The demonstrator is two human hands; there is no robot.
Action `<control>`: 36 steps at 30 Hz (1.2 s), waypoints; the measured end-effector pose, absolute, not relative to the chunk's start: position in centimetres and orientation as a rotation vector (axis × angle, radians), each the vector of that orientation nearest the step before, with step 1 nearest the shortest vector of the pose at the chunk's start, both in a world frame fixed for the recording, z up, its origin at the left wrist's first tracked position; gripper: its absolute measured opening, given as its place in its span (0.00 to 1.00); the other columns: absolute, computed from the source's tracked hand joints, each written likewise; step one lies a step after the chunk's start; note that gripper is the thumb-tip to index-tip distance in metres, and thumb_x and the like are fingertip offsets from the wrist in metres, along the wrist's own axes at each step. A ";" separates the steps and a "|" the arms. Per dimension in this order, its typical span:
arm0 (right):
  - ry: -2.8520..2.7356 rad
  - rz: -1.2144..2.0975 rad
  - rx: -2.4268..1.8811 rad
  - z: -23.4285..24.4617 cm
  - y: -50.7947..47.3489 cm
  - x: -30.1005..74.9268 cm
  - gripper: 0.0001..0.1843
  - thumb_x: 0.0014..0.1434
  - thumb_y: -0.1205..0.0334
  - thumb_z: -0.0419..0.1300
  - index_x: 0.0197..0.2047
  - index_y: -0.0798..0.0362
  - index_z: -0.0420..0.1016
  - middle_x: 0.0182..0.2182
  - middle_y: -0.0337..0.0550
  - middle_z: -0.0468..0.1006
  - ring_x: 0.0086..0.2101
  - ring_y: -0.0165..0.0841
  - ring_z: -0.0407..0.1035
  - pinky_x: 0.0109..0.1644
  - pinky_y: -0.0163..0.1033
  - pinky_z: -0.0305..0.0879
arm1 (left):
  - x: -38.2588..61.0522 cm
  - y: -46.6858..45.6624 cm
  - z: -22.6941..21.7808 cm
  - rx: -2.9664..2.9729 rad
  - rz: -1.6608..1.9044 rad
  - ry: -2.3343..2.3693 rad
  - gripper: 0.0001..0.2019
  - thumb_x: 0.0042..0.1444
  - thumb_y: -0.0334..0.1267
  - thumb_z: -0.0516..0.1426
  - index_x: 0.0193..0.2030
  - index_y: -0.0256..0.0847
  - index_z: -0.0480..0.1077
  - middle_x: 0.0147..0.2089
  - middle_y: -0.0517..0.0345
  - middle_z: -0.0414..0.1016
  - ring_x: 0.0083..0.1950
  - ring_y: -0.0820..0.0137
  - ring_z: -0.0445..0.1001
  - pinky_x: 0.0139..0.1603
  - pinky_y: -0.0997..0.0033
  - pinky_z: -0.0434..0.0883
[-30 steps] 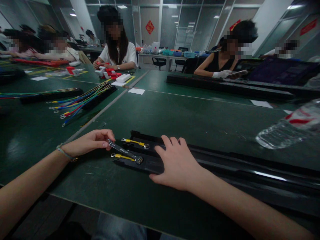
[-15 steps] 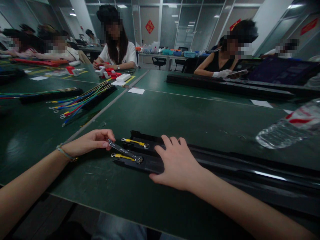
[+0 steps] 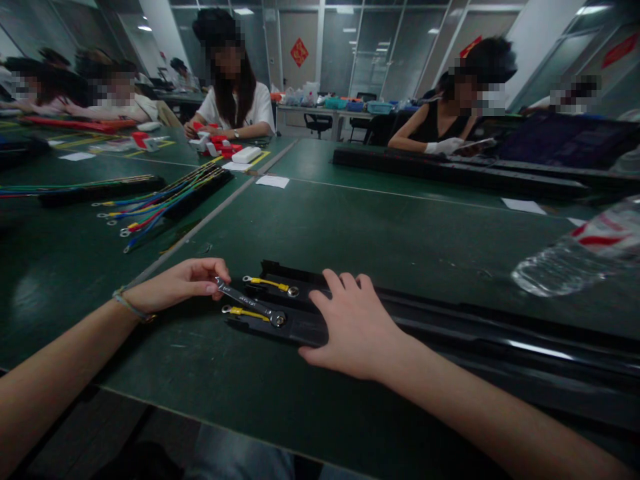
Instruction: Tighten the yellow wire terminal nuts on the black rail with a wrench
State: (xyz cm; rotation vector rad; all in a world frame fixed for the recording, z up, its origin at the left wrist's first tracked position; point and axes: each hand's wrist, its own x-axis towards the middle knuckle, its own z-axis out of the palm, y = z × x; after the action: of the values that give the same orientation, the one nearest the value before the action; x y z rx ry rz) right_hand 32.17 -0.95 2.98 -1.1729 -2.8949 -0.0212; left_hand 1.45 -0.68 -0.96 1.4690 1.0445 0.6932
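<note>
My left hand (image 3: 193, 279) pinches the open end of a steel combination wrench (image 3: 245, 299) between thumb and fingers. The wrench's ring end sits around a bolt (image 3: 279, 319) on a long black rail (image 3: 305, 330). Under that ring end, a short yellow wire (image 3: 246, 313) with ring lugs reaches past the rail's end. A second yellow wire (image 3: 270, 285) lies parallel, by a round metal bolt head (image 3: 293, 291). My right hand (image 3: 353, 323) grips across the rail from above, fingers spread over its far side and thumb at its near edge.
Coloured cables (image 3: 160, 200) with ring lugs lie at the left. A clear plastic bottle (image 3: 575, 257) lies tilted at the right. Paper slips (image 3: 273, 181) and another black rail (image 3: 450, 171) are farther back, where co-workers sit, one handling red and white parts (image 3: 220, 143).
</note>
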 end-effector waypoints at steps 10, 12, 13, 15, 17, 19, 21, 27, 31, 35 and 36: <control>-2.899 -0.017 -1.179 3.1 -1.0 32.1 0.37 0.42 0.35 0.48 0.48 0.54 0.66 0.52 0.58 0.58 0.48 0.52 0.53 0.47 0.55 0.47 | 1.6 -0.7 -0.9 1.481 0.695 1.050 0.10 0.47 0.38 0.58 0.35 0.36 0.64 0.27 0.60 0.66 0.29 0.73 0.63 0.30 0.75 0.61; -2.881 -0.019 -1.164 3.1 -1.0 32.1 0.37 0.42 0.36 0.48 0.47 0.54 0.67 0.52 0.59 0.58 0.48 0.52 0.54 0.47 0.55 0.47 | 1.6 -0.7 -0.8 1.484 0.691 1.052 0.09 0.48 0.38 0.58 0.35 0.36 0.65 0.28 0.60 0.66 0.29 0.73 0.64 0.30 0.75 0.61; -2.872 -0.022 -1.160 3.1 -1.0 32.1 0.36 0.42 0.36 0.49 0.47 0.54 0.67 0.52 0.59 0.59 0.48 0.52 0.54 0.47 0.55 0.48 | 1.6 -0.7 -0.8 1.485 0.689 1.054 0.09 0.48 0.38 0.57 0.35 0.36 0.65 0.28 0.60 0.66 0.29 0.73 0.64 0.30 0.75 0.61; -2.866 -0.022 -1.157 3.0 -1.0 32.1 0.36 0.41 0.36 0.49 0.46 0.54 0.68 0.52 0.59 0.59 0.48 0.52 0.54 0.47 0.55 0.48 | 1.6 -0.7 -0.8 1.487 0.687 1.059 0.10 0.48 0.38 0.57 0.35 0.36 0.65 0.28 0.60 0.66 0.29 0.73 0.64 0.30 0.75 0.61; -2.867 -0.021 -1.156 3.0 -0.9 32.2 0.36 0.41 0.36 0.49 0.46 0.54 0.68 0.51 0.59 0.59 0.48 0.52 0.54 0.47 0.55 0.48 | 1.6 -0.7 -0.8 1.491 0.684 1.064 0.09 0.49 0.38 0.57 0.35 0.36 0.65 0.28 0.60 0.66 0.29 0.73 0.64 0.30 0.75 0.61; -2.865 -0.025 -1.159 3.1 -0.9 32.2 0.36 0.42 0.36 0.49 0.46 0.54 0.68 0.51 0.59 0.59 0.48 0.52 0.54 0.47 0.55 0.48 | 1.6 -0.7 -0.8 1.496 0.679 1.066 0.09 0.49 0.38 0.57 0.35 0.36 0.64 0.28 0.60 0.66 0.29 0.73 0.64 0.31 0.75 0.61; -2.865 -0.028 -1.155 3.0 -0.9 32.2 0.36 0.42 0.36 0.48 0.46 0.54 0.68 0.51 0.60 0.60 0.47 0.52 0.55 0.47 0.55 0.48 | 1.6 -0.7 -0.8 1.501 0.674 1.067 0.09 0.49 0.38 0.57 0.35 0.36 0.64 0.28 0.60 0.66 0.30 0.73 0.64 0.31 0.74 0.61; -2.862 -0.043 -1.138 2.8 -1.0 32.2 0.36 0.42 0.36 0.48 0.46 0.54 0.68 0.51 0.60 0.59 0.47 0.52 0.55 0.47 0.55 0.48 | 1.7 -0.9 -0.7 1.525 0.661 1.072 0.08 0.50 0.37 0.55 0.35 0.36 0.64 0.28 0.60 0.66 0.30 0.73 0.64 0.32 0.75 0.61; -2.856 -0.039 -1.137 2.8 -1.0 32.2 0.36 0.42 0.36 0.49 0.46 0.54 0.68 0.50 0.59 0.60 0.47 0.52 0.55 0.46 0.55 0.48 | 1.8 -0.8 -0.6 1.542 0.657 1.078 0.07 0.50 0.37 0.55 0.35 0.35 0.64 0.28 0.60 0.66 0.30 0.73 0.64 0.31 0.75 0.62; -2.852 -0.047 -1.127 2.8 -0.9 32.2 0.36 0.42 0.36 0.48 0.46 0.54 0.68 0.50 0.60 0.60 0.47 0.52 0.55 0.46 0.56 0.48 | 1.8 -0.8 -0.5 1.557 0.656 1.078 0.07 0.50 0.36 0.55 0.35 0.35 0.64 0.28 0.59 0.66 0.30 0.72 0.65 0.31 0.75 0.62; -2.855 -0.044 -1.125 2.8 -0.9 32.2 0.36 0.42 0.36 0.48 0.46 0.54 0.68 0.50 0.60 0.60 0.47 0.52 0.55 0.46 0.56 0.48 | 1.8 -0.8 -0.5 1.559 0.656 1.076 0.07 0.50 0.36 0.55 0.35 0.35 0.65 0.28 0.59 0.66 0.30 0.73 0.65 0.31 0.75 0.62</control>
State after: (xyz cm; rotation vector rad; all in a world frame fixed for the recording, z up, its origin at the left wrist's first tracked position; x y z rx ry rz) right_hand 32.22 -0.90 2.81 -1.1251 -2.8545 -0.0443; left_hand 1.83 -0.78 -0.52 1.5589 1.0763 0.6560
